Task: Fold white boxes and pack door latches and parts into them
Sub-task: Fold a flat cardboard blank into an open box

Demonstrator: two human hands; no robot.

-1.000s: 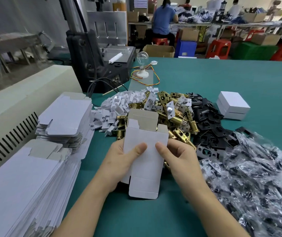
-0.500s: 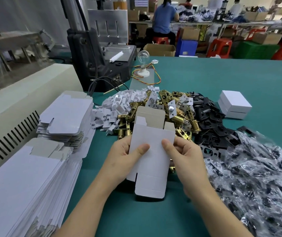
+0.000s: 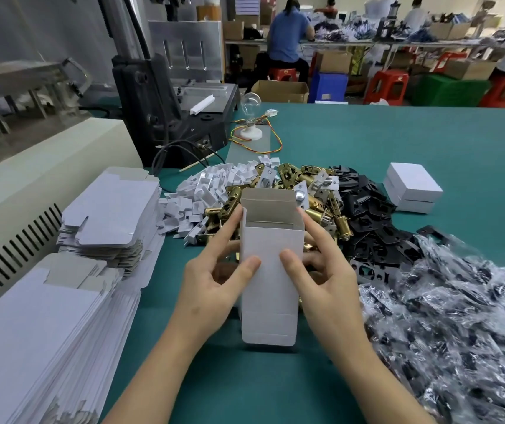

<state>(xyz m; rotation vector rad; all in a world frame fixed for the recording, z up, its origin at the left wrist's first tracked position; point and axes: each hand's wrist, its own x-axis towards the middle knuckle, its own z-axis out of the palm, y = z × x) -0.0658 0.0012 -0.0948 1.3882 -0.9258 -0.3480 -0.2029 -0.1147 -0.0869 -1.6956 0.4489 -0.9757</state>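
Note:
A white box [image 3: 271,286] stands between my hands over the green table, squared into a tube, with its top flap up and its bottom flap hanging. My left hand [image 3: 214,276] grips its left side, thumb on the front face and fingers along the edge. My right hand [image 3: 321,276] grips the right side the same way. Behind the box lies a heap of brass door latches [image 3: 294,185], with white card inserts [image 3: 211,188] to its left and black plates [image 3: 364,215] to its right.
Flat box blanks lie in stacks at the left [image 3: 110,209] and near left [image 3: 40,338]. Two finished white boxes [image 3: 412,188] sit at the right. Clear bags of dark parts [image 3: 453,316] cover the near right. A cream machine [image 3: 31,179] and a black machine [image 3: 165,117] stand at the left.
The flat blank has been opened into a square tube and turned upright. My fingers have moved from behind it to its side edges.

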